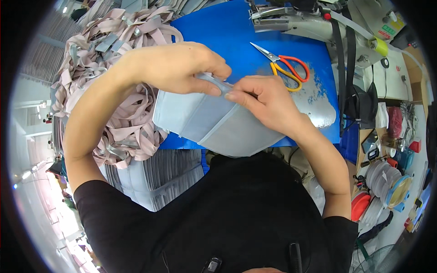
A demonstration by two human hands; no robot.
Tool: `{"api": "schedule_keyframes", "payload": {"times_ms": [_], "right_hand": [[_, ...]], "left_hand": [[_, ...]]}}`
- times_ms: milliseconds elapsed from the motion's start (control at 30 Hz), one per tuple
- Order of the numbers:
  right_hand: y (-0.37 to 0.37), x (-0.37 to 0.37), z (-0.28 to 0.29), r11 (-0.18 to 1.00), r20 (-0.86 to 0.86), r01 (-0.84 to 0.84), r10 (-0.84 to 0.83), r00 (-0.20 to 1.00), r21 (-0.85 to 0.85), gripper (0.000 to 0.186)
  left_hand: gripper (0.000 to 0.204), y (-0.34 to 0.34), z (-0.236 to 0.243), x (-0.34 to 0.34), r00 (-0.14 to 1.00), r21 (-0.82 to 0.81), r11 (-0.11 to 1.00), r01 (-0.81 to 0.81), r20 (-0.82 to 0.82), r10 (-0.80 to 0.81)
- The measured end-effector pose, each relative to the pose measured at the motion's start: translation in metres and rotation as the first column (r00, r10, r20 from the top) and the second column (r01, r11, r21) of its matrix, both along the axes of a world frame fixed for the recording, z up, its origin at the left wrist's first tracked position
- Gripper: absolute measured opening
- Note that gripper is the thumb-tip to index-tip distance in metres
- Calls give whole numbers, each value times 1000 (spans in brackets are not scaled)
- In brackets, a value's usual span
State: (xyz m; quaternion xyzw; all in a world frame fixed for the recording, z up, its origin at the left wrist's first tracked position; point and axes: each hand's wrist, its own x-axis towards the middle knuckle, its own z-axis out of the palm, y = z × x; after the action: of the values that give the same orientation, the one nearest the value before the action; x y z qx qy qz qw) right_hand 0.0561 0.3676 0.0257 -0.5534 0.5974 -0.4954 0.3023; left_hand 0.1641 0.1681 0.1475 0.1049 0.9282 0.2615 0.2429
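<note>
A light grey fabric panel [207, 116] with seams running across it hangs from both my hands over the near side of the blue table top. My left hand [189, 68] pinches its upper edge between thumb and fingers. Close beside it, my right hand [266, 98] grips the same edge, its thumb on top. The fingertips nearly meet there, and whatever small part lies between them is partly hidden. The panel's lower edge curves down toward my black shirt.
Scissors [291, 72] with red and orange handles lie beyond my right hand. A sewing machine [296, 27] stands at the back right. Tangled pinkish straps [129, 129] heap up at the left, above a stack of grey panels [159, 177]. White spools [380, 182] sit far right.
</note>
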Motion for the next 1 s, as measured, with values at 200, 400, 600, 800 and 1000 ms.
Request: {"api": "schedule_keyframes", "payload": {"times_ms": [200, 400, 600, 800, 1000], "right_hand": [[3, -10, -41, 974, 168, 82, -46, 985, -213, 19], [20, -17, -39, 992, 403, 63, -101, 910, 106, 15], [16, -13, -28, 994, 384, 59, -92, 919, 97, 16], [15, -13, -26, 995, 322, 78, -96, 942, 67, 15], [16, -14, -26, 994, 241, 89, -100, 965, 60, 24]], "left_hand": [[22, -25, -9, -7, 998, 8, 1000, -11, 56, 10], [18, -53, -4, 14, 972, 140, 962, -235, 10, 236], [20, -54, -5, 29, 935, 175, 931, -321, -96, 340], [21, -47, -3, 34, 901, 188, 913, -361, -183, 394], [21, -47, -6, 38, 889, 177, 917, -357, -238, 392]]}}
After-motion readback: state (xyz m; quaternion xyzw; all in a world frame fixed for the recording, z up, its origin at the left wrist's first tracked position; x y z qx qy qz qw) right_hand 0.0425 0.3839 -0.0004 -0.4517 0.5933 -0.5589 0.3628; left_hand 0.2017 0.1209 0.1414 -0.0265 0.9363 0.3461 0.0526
